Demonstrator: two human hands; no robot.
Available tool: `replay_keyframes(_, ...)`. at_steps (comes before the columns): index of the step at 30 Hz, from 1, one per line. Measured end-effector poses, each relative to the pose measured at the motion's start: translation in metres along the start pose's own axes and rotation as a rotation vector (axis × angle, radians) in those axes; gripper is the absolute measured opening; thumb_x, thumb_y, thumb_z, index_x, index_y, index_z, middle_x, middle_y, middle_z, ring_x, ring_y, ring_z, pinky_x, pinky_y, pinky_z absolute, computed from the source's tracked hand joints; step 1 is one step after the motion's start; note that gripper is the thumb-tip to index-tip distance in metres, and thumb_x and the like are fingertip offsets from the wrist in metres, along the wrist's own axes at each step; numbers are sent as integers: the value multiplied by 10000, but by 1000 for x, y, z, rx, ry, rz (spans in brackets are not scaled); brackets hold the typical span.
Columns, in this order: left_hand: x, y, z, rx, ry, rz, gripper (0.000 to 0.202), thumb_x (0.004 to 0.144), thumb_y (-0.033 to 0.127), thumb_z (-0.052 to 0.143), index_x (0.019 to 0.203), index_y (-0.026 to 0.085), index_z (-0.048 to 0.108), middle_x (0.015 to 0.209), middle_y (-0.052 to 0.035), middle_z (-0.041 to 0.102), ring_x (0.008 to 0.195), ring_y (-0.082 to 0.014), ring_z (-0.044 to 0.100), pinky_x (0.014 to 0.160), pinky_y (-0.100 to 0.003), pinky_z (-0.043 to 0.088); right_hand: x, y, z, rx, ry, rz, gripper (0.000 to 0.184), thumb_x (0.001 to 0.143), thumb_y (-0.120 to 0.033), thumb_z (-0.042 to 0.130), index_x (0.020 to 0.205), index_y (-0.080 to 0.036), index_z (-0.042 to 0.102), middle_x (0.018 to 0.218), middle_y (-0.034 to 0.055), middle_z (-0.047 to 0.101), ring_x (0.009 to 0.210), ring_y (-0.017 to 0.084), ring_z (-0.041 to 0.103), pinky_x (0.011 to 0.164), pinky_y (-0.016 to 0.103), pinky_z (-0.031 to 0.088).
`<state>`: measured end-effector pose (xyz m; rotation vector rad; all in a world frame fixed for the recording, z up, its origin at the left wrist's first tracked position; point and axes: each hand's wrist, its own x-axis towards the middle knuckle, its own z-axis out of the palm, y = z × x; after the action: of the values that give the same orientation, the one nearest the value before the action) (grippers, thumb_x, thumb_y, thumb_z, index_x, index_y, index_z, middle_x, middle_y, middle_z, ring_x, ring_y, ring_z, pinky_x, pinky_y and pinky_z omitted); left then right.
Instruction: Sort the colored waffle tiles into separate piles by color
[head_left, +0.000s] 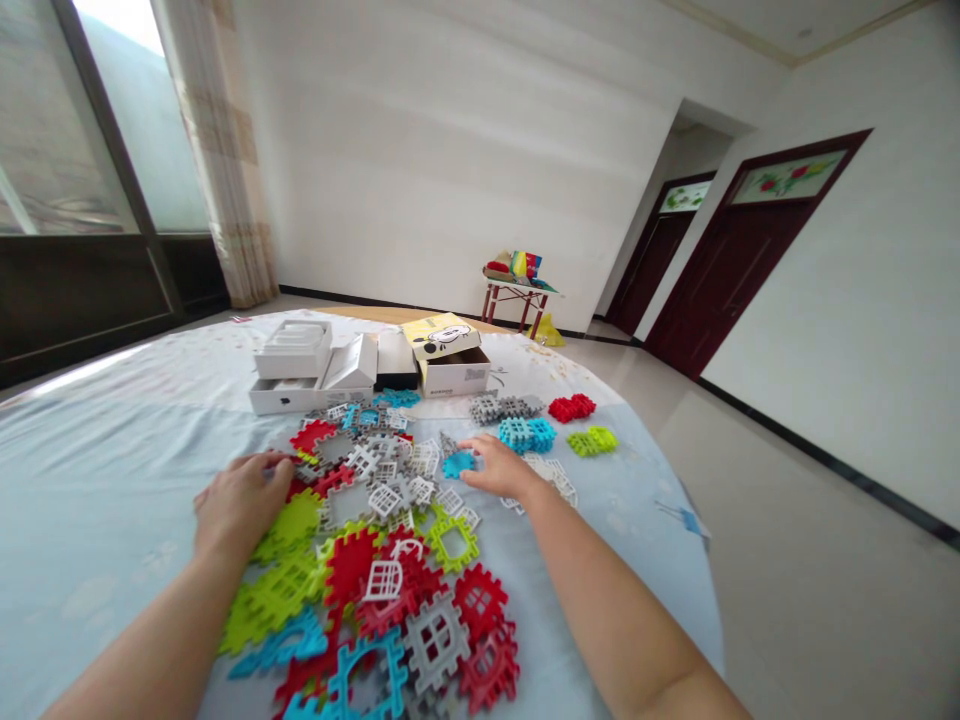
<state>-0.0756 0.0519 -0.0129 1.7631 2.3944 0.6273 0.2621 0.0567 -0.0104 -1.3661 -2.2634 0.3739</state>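
My right hand [496, 466] reaches over the right side of a heap of interlocking plastic building pieces. Its thumb and fingers are closed on a small blue building piece [457, 465]. At the heap's left edge lies my left hand [246, 495], fingers loosely bent beside red and lime green pieces, with nothing visible in them. Lime green panels [285, 590], red pieces [480, 600], a grey window piece [436, 642] and a blue frame [369, 675] fill the near part. Small white window frames [386, 500] are scattered in the middle.
Sorted stacks stand at right: grey [506, 408], blue [527, 434], red [571, 407], green [592, 441], with white frames [553, 478] below. White boxes [296, 350] and an open yellow-lidded box [454, 375] stand behind the heap. The round table [645, 560] has a pale blue cloth.
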Motion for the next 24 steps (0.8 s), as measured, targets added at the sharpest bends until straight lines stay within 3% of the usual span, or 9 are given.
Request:
replay_keyframes(4, 1, -1, 2, 4, -1, -6, 468, 774, 479, 276, 1018, 238, 594, 1163, -88, 542, 1014, -296, 505, 778, -405, 386, 1, 3, 5, -41, -52, -28, 500, 630, -250, 640, 1113, -166, 541, 1102, 91, 550, 1048, 211, 476, 918, 342, 347)
replay_keyframes(10, 2, -2, 2, 17, -5, -2, 480, 775, 491, 273, 1024, 239, 596, 1164, -89, 544, 1016, -294, 506, 772, -400, 393, 1, -2, 3, -40, -52, -27, 498, 628, -269, 652, 1106, -171, 558, 1057, 81, 580, 1011, 212, 494, 901, 343, 351)
replay_keyframes(16, 3, -2, 2, 27, 5, 13, 482, 775, 481, 276, 1019, 225, 604, 1151, -98, 553, 1007, -296, 511, 766, -404, 401, -4, -12, -29, 34, -123, -98, 541, 610, -265, 665, 1132, -180, 548, 998, 58, 594, 877, 171, 539, 821, 297, 404)
replay_keyframes(21, 4, -4, 4, 23, 14, 12, 483, 773, 490, 281, 1021, 232, 605, 1156, -97, 549, 999, -292, 517, 769, -401, 405, -8, 10, -65, -25, 97, 0, 511, 640, -188, 599, 1146, -197, 536, 1098, 64, 562, 994, 193, 507, 903, 337, 367)
replay_keyframes(24, 5, -4, 5, 25, 3, 5, 478, 773, 497, 278, 1019, 249, 606, 1166, -87, 543, 1003, -291, 516, 773, -403, 403, -6, 35, -80, -61, 141, 73, 516, 633, -161, 576, 1147, -179, 534, 1119, 74, 558, 1038, 205, 491, 926, 344, 359)
